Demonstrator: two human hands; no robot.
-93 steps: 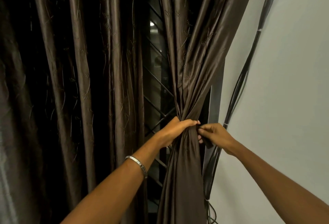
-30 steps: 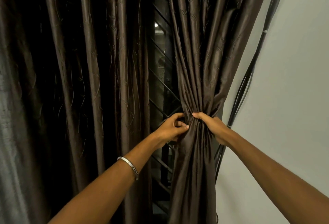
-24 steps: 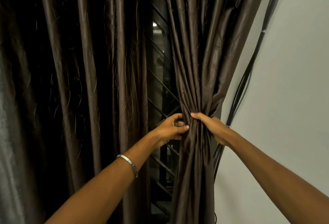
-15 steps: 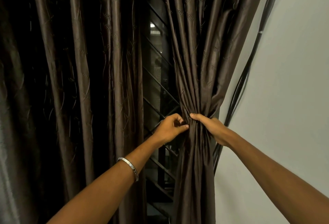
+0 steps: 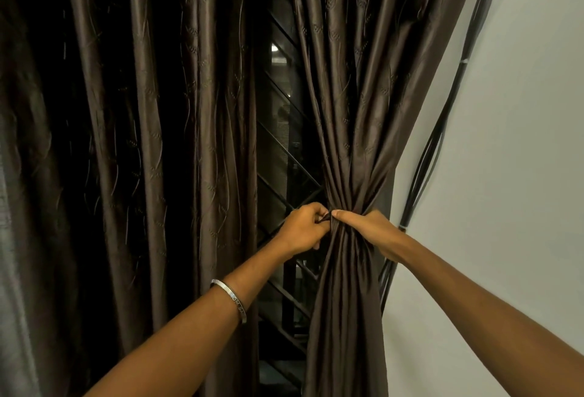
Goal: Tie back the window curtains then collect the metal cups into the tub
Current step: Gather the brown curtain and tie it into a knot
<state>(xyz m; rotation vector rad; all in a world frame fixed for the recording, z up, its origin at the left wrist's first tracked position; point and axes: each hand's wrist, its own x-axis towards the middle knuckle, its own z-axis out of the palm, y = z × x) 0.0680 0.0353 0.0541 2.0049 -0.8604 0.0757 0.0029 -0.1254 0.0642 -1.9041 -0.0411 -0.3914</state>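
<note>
Near: a metal bangle [image 5: 229, 301] on the left forearm. Left hand [image 5: 301, 228], fingers curled, pinches a dark tie end at the gathered waist of the right curtain [image 5: 350, 150]; right hand [image 5: 368, 228] clasps the same bunch. Far: window grille [image 5: 284, 163], left curtain [image 5: 142, 144], cables [image 5: 433, 156] on the right wall [image 5: 505, 175].

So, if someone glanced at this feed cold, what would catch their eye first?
Both hands meet at centre on the gathered right curtain: the right hand grips the bunched fabric, and the left hand pinches something dark beside it. Next, the black cables running down the white wall at right.
</note>
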